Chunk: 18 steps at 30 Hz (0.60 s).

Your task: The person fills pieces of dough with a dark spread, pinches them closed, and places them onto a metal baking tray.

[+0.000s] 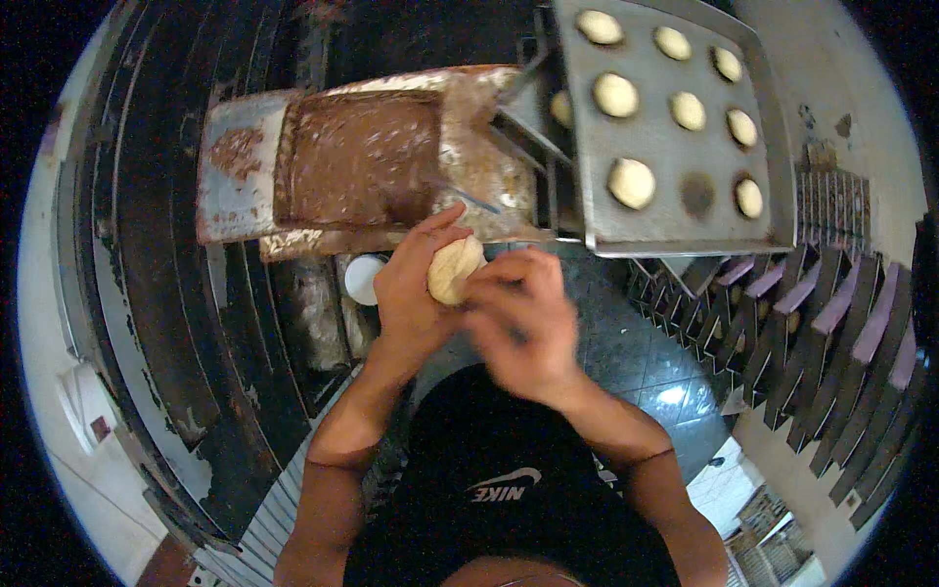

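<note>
The person's left hand (416, 293) cups a pale ball of dough (454, 269) at chest height, its grip closed around the ball's left side, while the right hand (523, 323) presses against the ball from the right, blurred, so I cannot tell how its fingers are set. Just beyond the hands sits a tray of brown filling (357, 157) smeared and crusted at its edges. To the right of it a metal baking sheet (675, 225) carries rows of small dough rounds (631, 182).

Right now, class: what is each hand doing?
Left hand: cupped around the dough ball, holding it.
Right hand: blurred, fingers on the dough; grip cannot be told.
</note>
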### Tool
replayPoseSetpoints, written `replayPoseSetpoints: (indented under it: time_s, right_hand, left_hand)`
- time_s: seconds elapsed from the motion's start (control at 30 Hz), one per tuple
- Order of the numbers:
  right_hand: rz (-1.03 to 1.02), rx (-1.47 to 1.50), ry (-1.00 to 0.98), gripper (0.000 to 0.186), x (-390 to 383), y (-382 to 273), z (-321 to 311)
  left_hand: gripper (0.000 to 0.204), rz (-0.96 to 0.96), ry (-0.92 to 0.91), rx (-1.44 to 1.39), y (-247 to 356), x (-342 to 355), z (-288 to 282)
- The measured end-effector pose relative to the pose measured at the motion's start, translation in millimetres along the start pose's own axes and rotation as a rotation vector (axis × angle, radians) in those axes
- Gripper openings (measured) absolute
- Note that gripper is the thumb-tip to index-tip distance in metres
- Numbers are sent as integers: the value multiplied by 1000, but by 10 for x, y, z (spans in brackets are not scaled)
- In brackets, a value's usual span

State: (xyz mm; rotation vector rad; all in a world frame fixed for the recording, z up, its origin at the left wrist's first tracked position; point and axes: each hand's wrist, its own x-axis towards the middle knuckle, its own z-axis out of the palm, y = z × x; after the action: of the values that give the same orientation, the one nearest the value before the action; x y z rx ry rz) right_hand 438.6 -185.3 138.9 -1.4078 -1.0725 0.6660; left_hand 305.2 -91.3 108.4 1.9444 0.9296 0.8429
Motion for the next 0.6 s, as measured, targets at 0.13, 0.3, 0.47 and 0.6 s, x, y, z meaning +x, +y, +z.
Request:
replayPoseSetpoints:
  time_s: [0.13,0.3,0.47,0.6]
  right_hand:
    - [-65,105,66,25,-218,28,-765]
    - [-113,-90,158,24,-327,-357,-1129]
    - [-258,-121,105,26,-555,-637,-1265]
    - [-211,142,156,27,-764,-1030,-936]
  left_hand:
    - [46,167,-62,-151,676,67,450]
    - [50,426,-144,115,976,-60,691]
    - [63,635,-222,340,1491,-117,499]
    - [55,444,-123,-217,1541,-368,319]
